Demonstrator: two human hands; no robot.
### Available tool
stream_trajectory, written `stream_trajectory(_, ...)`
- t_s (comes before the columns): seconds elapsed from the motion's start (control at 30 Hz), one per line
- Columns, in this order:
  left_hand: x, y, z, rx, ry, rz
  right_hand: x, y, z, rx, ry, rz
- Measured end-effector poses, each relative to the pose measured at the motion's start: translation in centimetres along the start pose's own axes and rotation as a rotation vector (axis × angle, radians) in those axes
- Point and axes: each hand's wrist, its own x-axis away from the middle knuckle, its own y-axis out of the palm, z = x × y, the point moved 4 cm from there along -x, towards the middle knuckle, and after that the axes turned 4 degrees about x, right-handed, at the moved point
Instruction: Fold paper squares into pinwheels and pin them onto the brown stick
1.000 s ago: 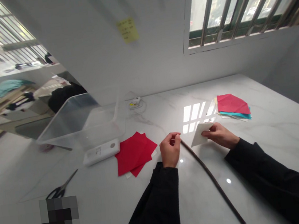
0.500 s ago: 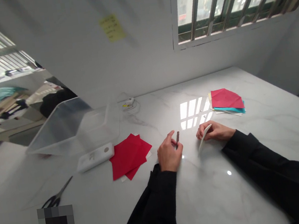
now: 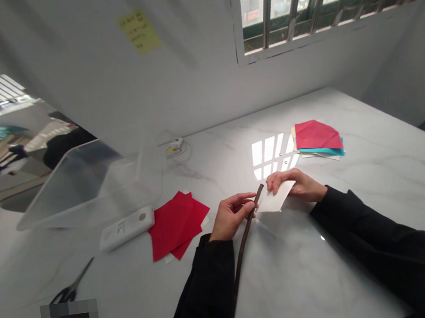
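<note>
Over the marbled tabletop [image 3: 378,168], the left hand [image 3: 231,216] pinches a dark strip [image 3: 242,247] near its upper end; the right hand [image 3: 298,185] grips a white sheet [image 3: 278,198] (just beside the strip); red sheets [image 3: 176,225] lie leftward.

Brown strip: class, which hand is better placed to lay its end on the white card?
Probably the left hand: it pinches the brown strip near its upper end, while the right hand holds the white card.
</note>
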Motion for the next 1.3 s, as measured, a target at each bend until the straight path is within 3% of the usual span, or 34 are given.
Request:
stream_trajectory(0.13,0.01,-0.03,-0.33,-0.007,-0.005,-0.022,-0.04,0.31,-0.76,0.065,-0.06,0.01)
stream_trajectory(0.57,0.19,0.09,-0.55,-0.09,-0.025,-0.105,0.14,0.56,-0.81,0.109,-0.013,0.004)
stream_trajectory(1.3,0.26,0.16,-0.4,-0.093,-0.031,-0.106,0.19,0.64,-0.61,0.105,0.033,0.022)
